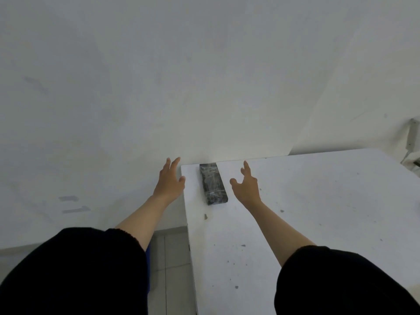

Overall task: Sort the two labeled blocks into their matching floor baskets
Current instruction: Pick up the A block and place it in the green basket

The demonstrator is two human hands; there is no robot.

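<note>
A dark, shiny wrapped block (213, 183) lies lengthwise at the far left corner of the white table (306, 212), its far end against the wall. My left hand (170, 180) hovers open just off the table's left edge, to the left of the block. My right hand (246, 184) is open above the table, to the right of the block, fingers spread. Neither hand touches the block. Only one block is in view, and no basket shows.
A white wall (136, 87) fills the space behind and to the left of the table. Grey floor tiles (172, 269) show below the table's left edge. A metal bracket (412, 142) sits at the far right edge.
</note>
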